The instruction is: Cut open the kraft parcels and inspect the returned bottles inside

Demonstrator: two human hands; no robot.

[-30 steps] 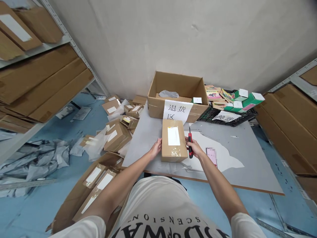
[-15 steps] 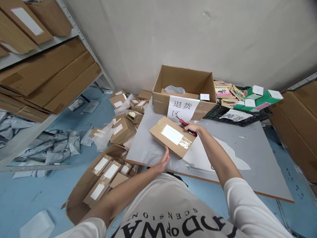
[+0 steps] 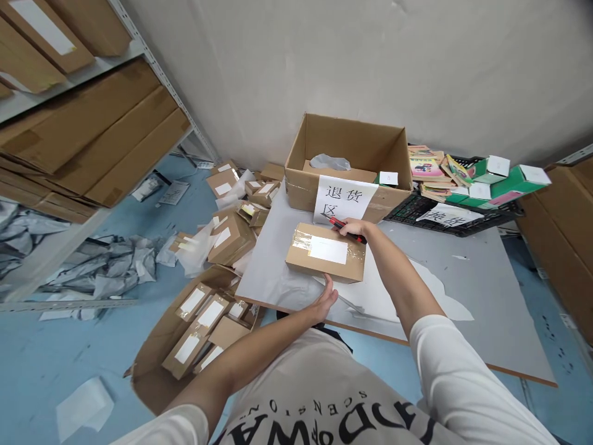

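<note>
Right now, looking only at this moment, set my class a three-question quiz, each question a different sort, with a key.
1. True or false: the right hand holds a red-handled cutter at the far edge of the taped parcel.
2. Where is the left hand? A) inside the big open carton B) at the parcel's near side C) on the black crate
3. Fill in: the parcel lies on a grey ____.

Key
1. True.
2. B; whether it presses the parcel is hard to tell.
3. Table; behind it stand the open carton bearing a paper sign and a black crate.
</note>
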